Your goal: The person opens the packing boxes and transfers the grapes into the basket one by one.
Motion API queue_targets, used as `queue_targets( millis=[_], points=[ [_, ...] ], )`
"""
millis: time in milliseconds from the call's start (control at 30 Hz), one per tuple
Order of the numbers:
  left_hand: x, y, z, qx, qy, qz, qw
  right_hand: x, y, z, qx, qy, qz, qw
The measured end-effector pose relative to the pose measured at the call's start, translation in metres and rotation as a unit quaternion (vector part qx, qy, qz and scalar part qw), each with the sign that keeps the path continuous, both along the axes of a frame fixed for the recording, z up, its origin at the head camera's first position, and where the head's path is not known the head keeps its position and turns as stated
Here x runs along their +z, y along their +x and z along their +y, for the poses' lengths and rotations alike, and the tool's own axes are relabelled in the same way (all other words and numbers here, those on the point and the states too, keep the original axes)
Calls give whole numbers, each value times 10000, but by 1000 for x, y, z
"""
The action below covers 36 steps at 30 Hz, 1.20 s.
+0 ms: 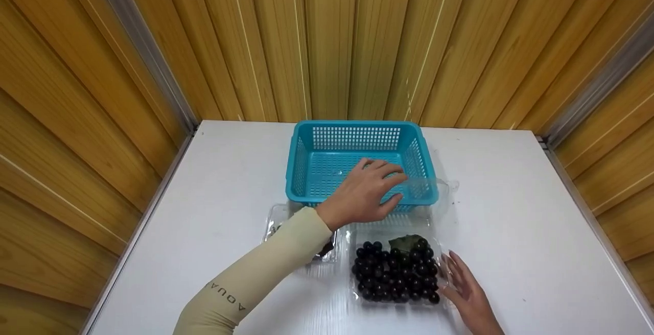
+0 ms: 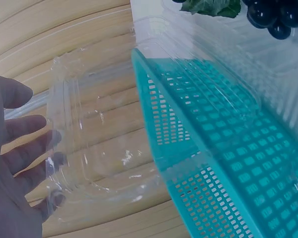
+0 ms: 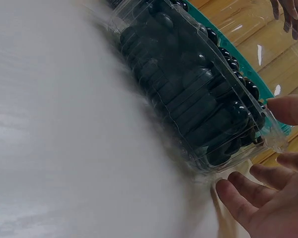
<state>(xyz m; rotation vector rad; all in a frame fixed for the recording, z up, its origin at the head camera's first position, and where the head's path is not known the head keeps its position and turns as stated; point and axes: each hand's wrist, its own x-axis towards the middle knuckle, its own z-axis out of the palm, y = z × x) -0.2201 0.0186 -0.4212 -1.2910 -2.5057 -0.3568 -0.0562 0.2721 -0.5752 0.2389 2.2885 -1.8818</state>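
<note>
Grapes (image 1: pixel 396 273), dark ones with a leaf (image 1: pixel 405 243) at the far side, sit in a clear box (image 3: pixel 184 119) on the white table (image 1: pixel 511 253). Right hand (image 1: pixel 467 291) is at the box's right side, thumb by the rim, fingers loose and apart. A second box (image 1: pixel 277 218) is half hidden under the left sleeve (image 1: pixel 255 268). Left hand (image 1: pixel 365 192) is up past the grapes, fingers spread and relaxed by the raised lid (image 2: pixel 94 144); can't tell if they're touching it. Behind: a teal basket (image 1: pixel 357 123), then the wood-look wall (image 1: pixel 332 44).

Grapes (image 1: pixel 396 273) black; leaf (image 1: pixel 403 243) green; basket (image 1: pixel 357 124) teal, gridded; sleeve (image 1: pixel 271 258) cream, dark lettering (image 1: pixel 231 298); table (image 1: pixel 511 212) white; wall (image 1: pixel 327 44) brown, grained.
</note>
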Motion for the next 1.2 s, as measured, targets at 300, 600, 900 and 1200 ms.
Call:
queue_targets(
  millis=[300,600,900,1200],
  points=[
    [1,9,5,-215,71,177,9996,5,-6,1,51,65,-249,9997],
    [3,18,8,-351,106,493,9981,10,-10,1,4,83,-378,9993],
    [1,21,8,-425,131,443,9980,12,-12,-4,-64,103,-195,9997],
    [-4,27,9,-540,35,687,9962,10,-13,-8,-276,-117,-236,9993]
  ],
)
